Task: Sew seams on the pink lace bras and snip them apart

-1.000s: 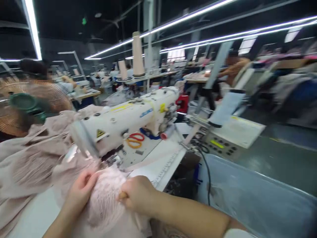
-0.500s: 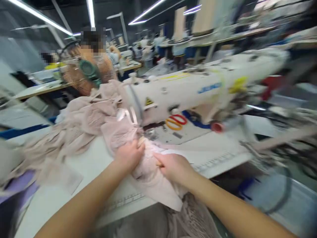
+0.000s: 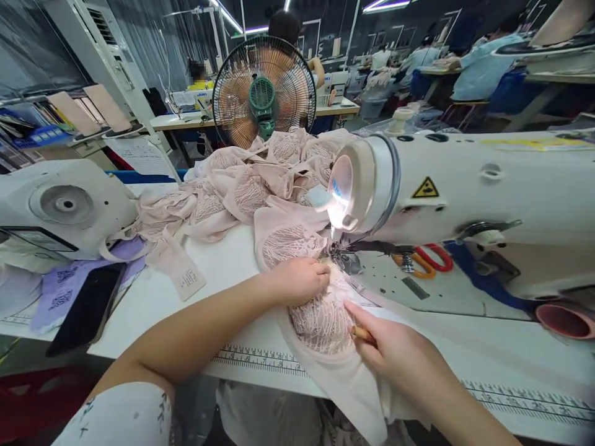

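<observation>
Overhanging table edge (image 3: 260, 361): lace garment (image 3: 320, 325), lengthwise toward wearer; left hand (image 3: 300, 280) half-curled atop, grip unclear; right hand (image 3: 395, 347) gripped stick (image 3: 363, 334).

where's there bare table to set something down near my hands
Bare tabletop shows between the phone, the tag and the left forearm. Another patch lies right of the right hand, between machine bed and ruler. It is crowded at the back, under the heap, and by the machine head, where the left hand touches the garment.
</observation>
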The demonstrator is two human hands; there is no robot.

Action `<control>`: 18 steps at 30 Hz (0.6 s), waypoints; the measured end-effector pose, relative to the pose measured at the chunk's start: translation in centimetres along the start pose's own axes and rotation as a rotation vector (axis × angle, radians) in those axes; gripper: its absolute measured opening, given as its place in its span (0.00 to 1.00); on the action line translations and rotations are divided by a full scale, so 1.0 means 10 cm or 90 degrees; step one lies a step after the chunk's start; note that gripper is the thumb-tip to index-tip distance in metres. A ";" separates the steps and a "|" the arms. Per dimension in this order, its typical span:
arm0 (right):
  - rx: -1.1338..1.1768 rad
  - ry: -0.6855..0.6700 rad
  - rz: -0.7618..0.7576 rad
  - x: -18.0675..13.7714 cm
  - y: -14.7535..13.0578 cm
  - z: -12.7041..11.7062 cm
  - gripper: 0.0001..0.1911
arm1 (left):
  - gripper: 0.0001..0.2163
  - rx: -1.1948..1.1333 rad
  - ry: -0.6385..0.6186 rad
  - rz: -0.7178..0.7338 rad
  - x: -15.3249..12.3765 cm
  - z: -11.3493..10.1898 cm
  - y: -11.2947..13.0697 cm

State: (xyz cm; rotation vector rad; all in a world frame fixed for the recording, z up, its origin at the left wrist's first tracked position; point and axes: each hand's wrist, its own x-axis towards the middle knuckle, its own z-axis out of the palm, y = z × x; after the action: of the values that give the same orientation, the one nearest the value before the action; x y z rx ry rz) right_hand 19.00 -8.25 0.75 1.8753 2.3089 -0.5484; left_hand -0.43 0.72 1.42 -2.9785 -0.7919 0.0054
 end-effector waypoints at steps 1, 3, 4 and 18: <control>-0.005 -0.005 -0.004 -0.01 -0.01 0.00 0.28 | 0.13 -0.028 -0.010 -0.003 0.00 -0.04 0.00; -0.006 -0.013 -0.013 -0.03 -0.02 -0.01 0.28 | 0.13 -0.086 -0.017 -0.023 0.01 -0.11 0.02; 0.000 -0.017 -0.012 -0.04 -0.02 -0.01 0.28 | 0.15 -0.104 -0.016 -0.032 0.02 -0.13 0.04; -0.058 -0.038 -0.020 0.02 -0.02 -0.02 0.33 | 0.28 0.044 0.017 -0.095 0.04 -0.02 0.29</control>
State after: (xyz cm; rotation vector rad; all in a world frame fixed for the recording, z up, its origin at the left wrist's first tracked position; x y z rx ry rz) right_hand 18.78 -8.04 0.88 1.7603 2.2887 -0.4881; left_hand 1.34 -1.56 1.47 -2.8410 -0.9878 -0.0134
